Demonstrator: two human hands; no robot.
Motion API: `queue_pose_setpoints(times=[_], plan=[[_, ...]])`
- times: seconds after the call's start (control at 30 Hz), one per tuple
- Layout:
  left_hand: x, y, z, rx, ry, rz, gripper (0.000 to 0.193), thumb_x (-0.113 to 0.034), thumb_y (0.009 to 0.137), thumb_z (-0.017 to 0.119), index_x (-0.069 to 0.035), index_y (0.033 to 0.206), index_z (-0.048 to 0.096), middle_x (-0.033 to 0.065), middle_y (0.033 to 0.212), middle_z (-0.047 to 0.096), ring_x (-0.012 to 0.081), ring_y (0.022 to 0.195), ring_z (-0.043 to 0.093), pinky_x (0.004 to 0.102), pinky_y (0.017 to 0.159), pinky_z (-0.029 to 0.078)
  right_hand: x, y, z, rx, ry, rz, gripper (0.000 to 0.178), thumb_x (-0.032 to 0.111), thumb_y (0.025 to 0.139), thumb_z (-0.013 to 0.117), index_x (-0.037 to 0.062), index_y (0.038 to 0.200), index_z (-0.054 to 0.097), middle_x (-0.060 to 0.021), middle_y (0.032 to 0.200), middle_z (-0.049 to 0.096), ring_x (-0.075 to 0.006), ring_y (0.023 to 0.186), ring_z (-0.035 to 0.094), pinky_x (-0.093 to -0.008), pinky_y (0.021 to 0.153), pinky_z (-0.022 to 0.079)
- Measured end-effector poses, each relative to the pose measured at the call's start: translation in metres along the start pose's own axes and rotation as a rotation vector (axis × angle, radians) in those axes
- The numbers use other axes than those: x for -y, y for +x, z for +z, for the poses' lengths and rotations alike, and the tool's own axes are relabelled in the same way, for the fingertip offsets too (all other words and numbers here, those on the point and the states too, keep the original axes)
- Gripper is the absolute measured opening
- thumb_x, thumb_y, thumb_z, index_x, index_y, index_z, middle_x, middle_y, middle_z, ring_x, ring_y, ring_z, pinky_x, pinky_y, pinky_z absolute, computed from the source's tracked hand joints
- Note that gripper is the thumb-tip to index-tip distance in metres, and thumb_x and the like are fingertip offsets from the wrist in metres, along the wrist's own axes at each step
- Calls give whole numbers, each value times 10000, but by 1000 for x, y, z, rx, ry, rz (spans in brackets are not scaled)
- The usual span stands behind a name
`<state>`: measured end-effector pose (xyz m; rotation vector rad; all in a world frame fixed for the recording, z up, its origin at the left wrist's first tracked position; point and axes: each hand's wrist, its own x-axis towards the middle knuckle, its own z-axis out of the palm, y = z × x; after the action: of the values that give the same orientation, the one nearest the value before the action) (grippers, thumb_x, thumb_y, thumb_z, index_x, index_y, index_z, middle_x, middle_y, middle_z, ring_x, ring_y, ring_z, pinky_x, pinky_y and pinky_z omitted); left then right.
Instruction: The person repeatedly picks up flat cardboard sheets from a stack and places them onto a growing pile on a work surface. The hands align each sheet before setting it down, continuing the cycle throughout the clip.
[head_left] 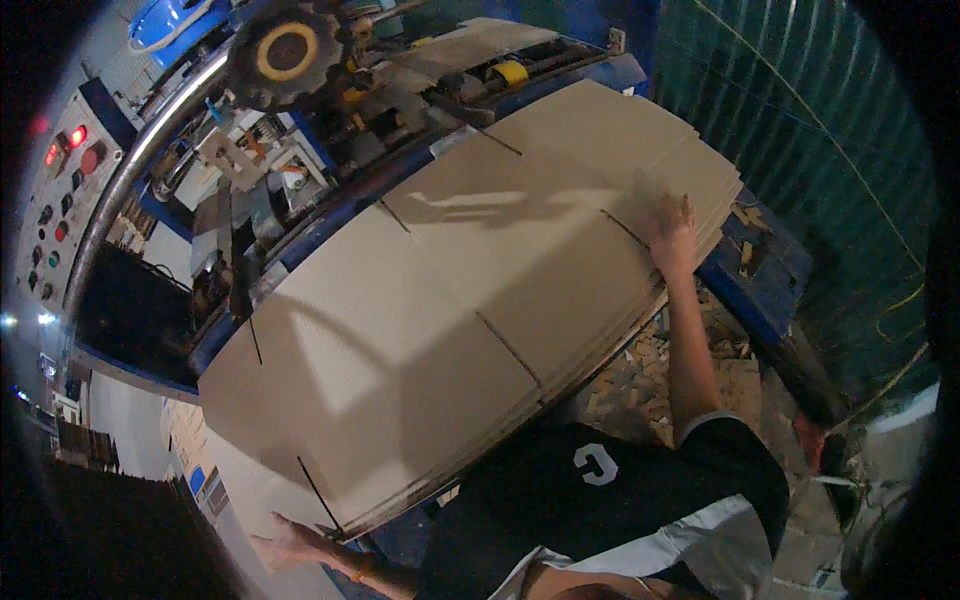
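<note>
Cardboard stack (450,300), hands (672,240) at ends, left fingers hidden beneath

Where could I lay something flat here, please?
The broad middle of the top cardboard sheet, between the left hand and right hand, lies bare. Beyond it the machine is crowded, and cardboard scraps litter the floor.

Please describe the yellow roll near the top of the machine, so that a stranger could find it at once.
Start at the big stack of slotted cardboard sheets lying on the blue machine. Follow its far edge toward the machine's top. There sits the yellow roll, small and bright, unlike the larger toothed wheel further left.
</note>
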<state>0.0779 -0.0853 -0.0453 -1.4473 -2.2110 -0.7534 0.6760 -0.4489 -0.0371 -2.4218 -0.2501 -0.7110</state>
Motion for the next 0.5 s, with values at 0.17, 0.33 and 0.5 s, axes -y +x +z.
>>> queue_pose_setpoints(times=[0.17,0.33,0.5], plan=[[3,8,-8,-120,-738,-243,660,-368,832,578,62,1288,372,225,1219,483,294,1119,465,509,997,279,11,6,0,-423,847,256,427,149,831,566,56,1239,479,-161,1336,369,-247,1207,400,-373,962,362],[18,32,-10,-352,-1461,-276,529,-109,803,611,86,1228,364,230,1093,494,296,1069,478,427,968,383,8,17,-6,-443,1220,427,390,168,839,580,54,1204,504,-83,1131,524,-176,998,504,-313,845,415],[7,84,-39,-172,-2010,-104,440,-58,816,582,69,1179,367,226,1103,504,301,1071,498,381,989,390,-25,64,-5,-471,1612,544,378,146,831,576,12,1172,483,-104,1021,539,-215,943,530,-329,780,439]])
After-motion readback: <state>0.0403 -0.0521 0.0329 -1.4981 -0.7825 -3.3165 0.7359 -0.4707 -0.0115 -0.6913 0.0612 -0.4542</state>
